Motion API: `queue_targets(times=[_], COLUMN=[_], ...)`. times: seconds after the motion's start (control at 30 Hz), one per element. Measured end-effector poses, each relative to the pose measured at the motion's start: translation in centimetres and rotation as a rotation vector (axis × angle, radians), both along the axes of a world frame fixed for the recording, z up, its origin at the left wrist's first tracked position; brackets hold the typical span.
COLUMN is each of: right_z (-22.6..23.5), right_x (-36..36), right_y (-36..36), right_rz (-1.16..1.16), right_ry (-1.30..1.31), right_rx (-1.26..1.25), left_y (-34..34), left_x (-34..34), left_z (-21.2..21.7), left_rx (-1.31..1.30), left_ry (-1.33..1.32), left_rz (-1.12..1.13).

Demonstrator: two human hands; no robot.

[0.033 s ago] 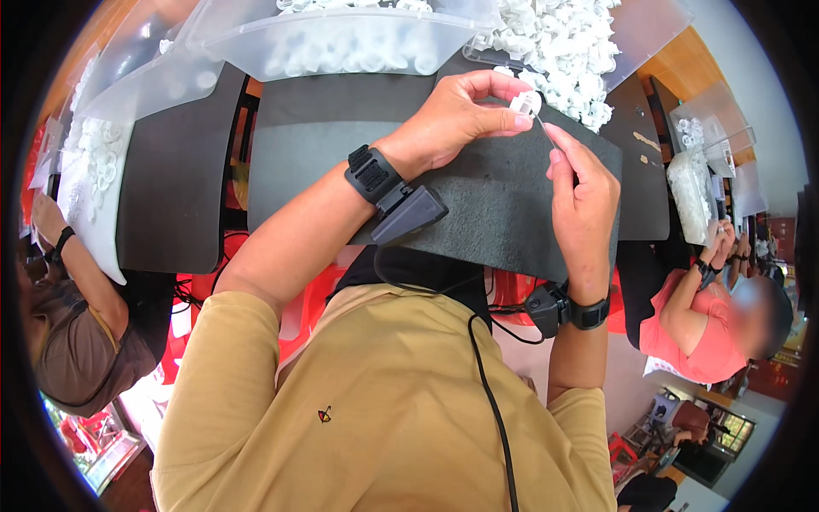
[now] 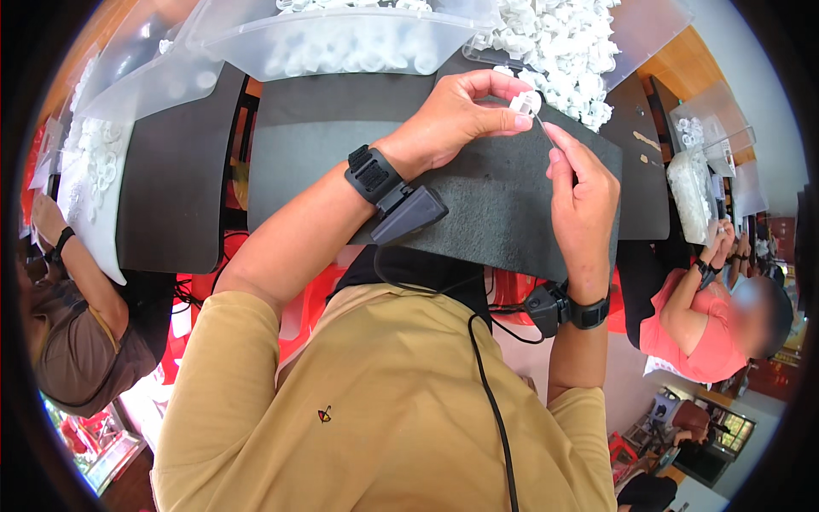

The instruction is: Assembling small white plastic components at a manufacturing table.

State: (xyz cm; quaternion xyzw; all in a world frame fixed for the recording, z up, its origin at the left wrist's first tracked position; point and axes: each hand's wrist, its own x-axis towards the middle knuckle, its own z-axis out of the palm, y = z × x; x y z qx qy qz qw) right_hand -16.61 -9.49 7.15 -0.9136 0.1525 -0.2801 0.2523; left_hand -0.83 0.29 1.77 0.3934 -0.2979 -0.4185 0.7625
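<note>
My left hand (image 2: 465, 111) pinches a small white plastic part (image 2: 526, 102) between thumb and fingers, above the far right of the dark grey mat (image 2: 341, 119). The part has a rounded, ring-like end. My right hand (image 2: 584, 183) grips a thin grey metal tool (image 2: 544, 132) between thumb and forefinger. Its tip meets the edge of the white part; whether it goes inside I cannot tell. The tool's other end is hidden in my right hand, so its exact kind does not show.
A heap of white plastic parts (image 2: 559, 51) lies just beyond my hands. Left of it stands a translucent bin (image 2: 341, 47) with more white parts. A co-worker in brown (image 2: 85, 341) sits at left, another in pink (image 2: 682, 328) at right. A black cable (image 2: 490, 392) hangs over my shirt.
</note>
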Motion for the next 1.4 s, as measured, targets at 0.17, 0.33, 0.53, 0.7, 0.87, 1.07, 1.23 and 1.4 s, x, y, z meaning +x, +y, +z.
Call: queue_targets(times=[0.17, 0.33, 0.53, 0.7, 0.87, 1.07, 1.23, 1.4], right_z=[0.1, 0.0, 0.0, 0.3, 0.1, 0.4, 0.4, 1.0], right_x=[0.1, 0.2, 0.3, 0.3, 0.4, 0.5, 0.2, -0.6], right_y=[0.1, 0.3, 0.5, 0.6, 0.7, 0.8, 0.3, -0.7], right_rz=[-0.010, -0.011, -0.022, -0.035, -0.032, -0.060, -0.007, 0.069], right_ry=[0.040, 0.041, 0.028, 0.044, 0.031, 0.118, 0.127, 0.021], right_rx=[-0.032, -0.025, -0.043, -0.043, -0.054, -0.202, -0.255, 0.017], left_y=[-0.1, -0.1, -0.1, 0.1, 0.0, 0.0, 0.1, 0.1], left_x=[-0.1, -0.1, -0.1, -0.2, -0.1, -0.2, -0.4, 0.1], left_z=[0.1, 0.2, 0.0, 0.3, 0.0, 0.0, 0.0, 0.1], left_rx=[0.000, 0.010, 0.004, 0.016, 0.017, 0.095, 0.102, -0.010], left_ry=[-0.052, -0.116, -0.134, -0.136, -0.170, -0.301, -0.324, -0.030], left_rz=[0.044, 0.078, 0.099, 0.106, 0.117, 0.186, 0.145, 0.020])
